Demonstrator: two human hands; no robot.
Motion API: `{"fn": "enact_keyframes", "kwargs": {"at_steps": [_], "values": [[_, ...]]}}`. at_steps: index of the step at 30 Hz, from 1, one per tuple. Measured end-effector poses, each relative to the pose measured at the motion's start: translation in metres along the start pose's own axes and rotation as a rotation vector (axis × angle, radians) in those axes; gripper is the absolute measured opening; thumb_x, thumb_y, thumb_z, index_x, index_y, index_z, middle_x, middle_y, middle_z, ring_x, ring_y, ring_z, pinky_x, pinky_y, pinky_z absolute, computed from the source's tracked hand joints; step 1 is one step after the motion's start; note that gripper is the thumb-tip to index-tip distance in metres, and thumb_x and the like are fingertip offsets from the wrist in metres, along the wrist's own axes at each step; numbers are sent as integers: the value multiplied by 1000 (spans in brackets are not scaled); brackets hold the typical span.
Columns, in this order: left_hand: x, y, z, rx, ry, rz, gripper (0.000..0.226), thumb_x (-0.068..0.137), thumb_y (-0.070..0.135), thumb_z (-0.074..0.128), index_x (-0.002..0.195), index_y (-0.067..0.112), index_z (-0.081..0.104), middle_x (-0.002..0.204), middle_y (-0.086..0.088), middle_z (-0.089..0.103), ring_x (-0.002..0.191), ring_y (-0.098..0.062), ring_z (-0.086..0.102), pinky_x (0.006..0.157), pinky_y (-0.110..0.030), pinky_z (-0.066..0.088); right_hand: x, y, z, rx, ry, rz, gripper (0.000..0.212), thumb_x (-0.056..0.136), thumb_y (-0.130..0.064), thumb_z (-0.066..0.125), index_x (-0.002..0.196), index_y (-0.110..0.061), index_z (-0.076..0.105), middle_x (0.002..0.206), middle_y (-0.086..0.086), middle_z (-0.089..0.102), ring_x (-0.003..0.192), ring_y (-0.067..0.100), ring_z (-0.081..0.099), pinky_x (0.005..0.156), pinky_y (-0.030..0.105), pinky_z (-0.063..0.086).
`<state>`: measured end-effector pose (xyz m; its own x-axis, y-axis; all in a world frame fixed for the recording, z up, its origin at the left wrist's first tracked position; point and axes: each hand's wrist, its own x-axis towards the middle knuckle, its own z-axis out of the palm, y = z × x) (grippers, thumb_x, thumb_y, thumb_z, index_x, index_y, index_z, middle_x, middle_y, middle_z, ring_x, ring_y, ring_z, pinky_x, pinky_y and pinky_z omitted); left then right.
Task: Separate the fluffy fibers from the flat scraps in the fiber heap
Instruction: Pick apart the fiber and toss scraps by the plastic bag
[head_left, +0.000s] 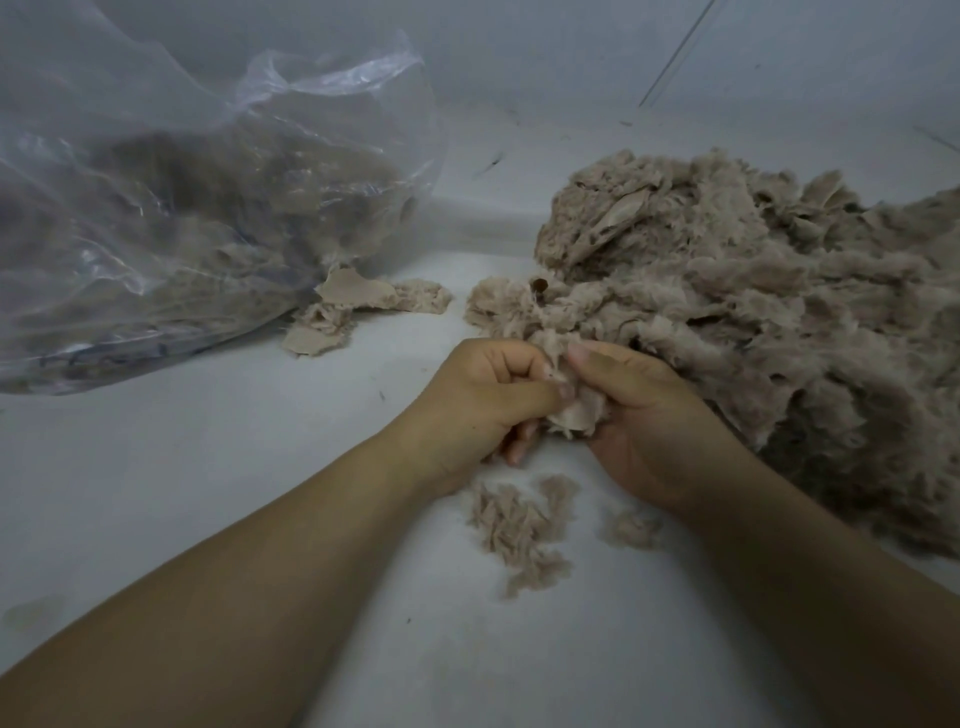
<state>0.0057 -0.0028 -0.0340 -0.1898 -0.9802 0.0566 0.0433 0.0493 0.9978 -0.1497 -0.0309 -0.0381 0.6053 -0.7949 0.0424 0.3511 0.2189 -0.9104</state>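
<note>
We pinched one clump (569, 402) between left hand (480, 397) and right hand (641, 415).
Fiber heap (753, 312) sat at two o'clock, probably kept within reach.

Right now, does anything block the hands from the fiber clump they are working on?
Nothing visible does. The left hand and right hand already pinch the clump between them, at the near edge of the fiber heap.

Both forearms are bare — no sleeves, watch or rings on the left hand (480, 400) or right hand (644, 415) — fingernails short and unpainted.
</note>
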Motion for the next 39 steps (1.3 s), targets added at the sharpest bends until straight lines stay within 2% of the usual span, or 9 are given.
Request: {"fn": "enact_keyframes", "kwargs": {"at_steps": [6, 10, 12, 16, 22, 25, 31, 36, 39], "values": [[2, 3, -2, -53, 99, -8, 19, 78, 20, 67, 68, 9, 54, 45, -5, 44, 31, -19, 38, 35, -19, 23, -1, 1, -4, -45, 59, -8, 39, 100, -13, 45, 99, 24, 58, 88, 41, 63, 79, 48, 65, 79, 48, 54], [3, 1, 5, -10, 206, 60, 31, 83, 26, 77, 83, 9, 50, 53, -10, 52, 31, -17, 43, 33, -19, 34, 0, 4, -2, -111, 157, -9, 28, 86, -9, 62, 96, 16, 66, 91, 35, 67, 80, 40, 68, 79, 50, 57], [3, -2, 6, 11, 248, 74, 25, 92, 21, 67, 80, 2, 56, 55, -12, 54, 32, -16, 45, 32, -19, 35, -1, 4, -2, -91, 158, 4, 24, 85, -10, 61, 88, 14, 66, 85, 31, 68, 75, 38, 69, 69, 42, 58], [4, -5, 3, -65, 300, 71, 31, 98, 16, 57, 68, 9, 58, 46, -8, 48, 30, -17, 40, 32, -20, 34, 1, 3, -5, -41, 125, 25, 33, 95, -11, 51, 104, 19, 62, 92, 33, 67, 83, 40, 68, 79, 45, 56], [4, -4, -2, -52, 204, 36, 46, 94, 39, 61, 85, -6, 56, 48, -13, 55, 29, -22, 44, 33, -19, 30, 1, 1, -6, -2, 3, 23, 42, 99, -20, 46, 103, 18, 64, 86, 38, 64, 79, 45, 66, 77, 45, 55], [1, -3, 2, 38, 176, 24, 26, 92, 22, 67, 84, -2, 62, 47, -13, 56, 26, -20, 42, 33, -16, 29, 2, 0, -6, 66, 41, 44, 47, 98, -24, 47, 112, 20, 58, 86, 34, 63, 77, 42, 65, 76, 47, 55], [8, 5, -23, -378, 763, 192, 13, 102, 17, 47, 98, 4, 48, 69, -15, 60, 40, -25, 55, 39, -29, 43, 7, 2, -3, 221, 302, 14, 38, 98, -17, 46, 77, 6, 68, 91, 22, 72, 88, 30, 73, 74, 35, 60], [15, -9, -23, 164, 697, 44, 15, 87, 8, 63, 93, 18, 53, 78, -8, 63, 50, -18, 60, 44, -27, 45, 5, 0, 0, 250, 331, 31, 36, 101, -17, 45, 75, 3, 61, 80, 17, 71, 81, 27, 73, 72, 36, 61], [18, -9, -18, 494, 507, -9, 34, 73, 18, 68, 105, 23, 57, 98, -7, 64, 80, -30, 67, 71, -44, 57, 4, 0, 0, 248, 322, 38, 38, 101, -17, 45, 72, 0, 63, 80, 16, 71, 82, 26, 73, 71, 35, 60]]}}
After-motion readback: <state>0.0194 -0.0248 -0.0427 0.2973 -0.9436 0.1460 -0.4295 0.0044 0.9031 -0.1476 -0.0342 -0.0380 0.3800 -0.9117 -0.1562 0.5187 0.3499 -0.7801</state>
